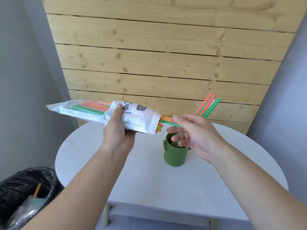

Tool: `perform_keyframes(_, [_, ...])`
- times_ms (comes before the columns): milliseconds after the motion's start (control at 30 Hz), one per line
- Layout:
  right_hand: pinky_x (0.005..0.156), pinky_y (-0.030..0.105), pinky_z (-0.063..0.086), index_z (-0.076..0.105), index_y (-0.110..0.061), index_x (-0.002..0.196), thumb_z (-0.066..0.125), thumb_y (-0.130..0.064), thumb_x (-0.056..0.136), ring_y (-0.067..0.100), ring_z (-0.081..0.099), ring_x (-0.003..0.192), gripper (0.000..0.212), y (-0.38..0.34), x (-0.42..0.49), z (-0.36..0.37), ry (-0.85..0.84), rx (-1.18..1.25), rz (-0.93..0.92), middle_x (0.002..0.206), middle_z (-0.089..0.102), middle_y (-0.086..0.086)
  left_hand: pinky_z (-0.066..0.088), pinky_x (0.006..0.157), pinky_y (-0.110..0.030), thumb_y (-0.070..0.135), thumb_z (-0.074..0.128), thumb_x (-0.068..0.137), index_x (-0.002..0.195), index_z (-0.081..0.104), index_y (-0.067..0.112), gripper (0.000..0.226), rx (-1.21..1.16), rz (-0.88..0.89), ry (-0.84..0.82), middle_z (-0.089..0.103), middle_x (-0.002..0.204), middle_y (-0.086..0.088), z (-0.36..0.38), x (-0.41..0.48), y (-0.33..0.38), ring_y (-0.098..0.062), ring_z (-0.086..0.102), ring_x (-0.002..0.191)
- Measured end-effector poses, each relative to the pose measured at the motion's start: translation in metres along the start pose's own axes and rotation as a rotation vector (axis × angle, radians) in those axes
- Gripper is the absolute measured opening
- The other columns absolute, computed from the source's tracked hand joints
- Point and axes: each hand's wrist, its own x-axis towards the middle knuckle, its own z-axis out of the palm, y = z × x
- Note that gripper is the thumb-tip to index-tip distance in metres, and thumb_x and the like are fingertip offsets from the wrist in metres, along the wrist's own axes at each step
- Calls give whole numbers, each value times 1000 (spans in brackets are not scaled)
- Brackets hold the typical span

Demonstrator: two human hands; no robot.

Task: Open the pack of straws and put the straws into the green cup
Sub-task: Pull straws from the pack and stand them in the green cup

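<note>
Up and left of the green cup I've got the pack of straws, left hand grip wrapped round it. Above the cup, right hand grip pinches one green straw at the pack's mouth. Other straws lean in the cup, on the bench.

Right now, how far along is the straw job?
Done: the pack is open at the end nearest the cup, and several straws already stand in the green cup. In hand: the left hand holds the pack while the right hand pinches a green straw at the opening. Left: the remaining straws inside the pack.
</note>
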Motion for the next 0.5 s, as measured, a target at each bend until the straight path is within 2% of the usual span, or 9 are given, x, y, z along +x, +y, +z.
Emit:
perform_keyframes(133, [39, 22, 47, 68, -9, 94, 75, -34, 86, 17, 61, 45, 27, 1, 1, 0, 37, 13, 8, 78, 75, 13, 61, 94, -49, 24, 69, 99, 135, 61, 7, 41, 27, 19, -12, 72, 131, -13, 0, -2, -1, -28, 74, 113])
perform_keyframes(267, [42, 21, 48, 72, -5, 99, 76, -21, 87, 14, 61, 46, 20, 8, 2, 4, 34, -11, 10, 76, 74, 11, 60, 95, -51, 22, 71, 98, 125, 65, 7, 32, 42, 22, -18, 73, 129, -15, 3, -5, -4, -29, 74, 112])
perform_keyframes(400, [42, 21, 46, 68, -5, 91, 66, -8, 93, 15, 58, 47, 4, 5, 4, -3, 27, 38, 1, 72, 72, 13, 60, 94, -52, 23, 70, 98, 137, 59, 7, 43, 29, 38, -14, 72, 131, -14, 0, 0, 0, -29, 74, 113])
perform_keyframes(500, [39, 22, 42, 66, -6, 91, 63, -9, 94, 17, 55, 45, 5, 2, 5, -7, 27, 74, 16, 73, 70, 15, 60, 94, -52, 25, 70, 98, 139, 57, 8, 46, 17, 33, -2, 73, 130, -13, -4, 5, 2, -28, 74, 113])
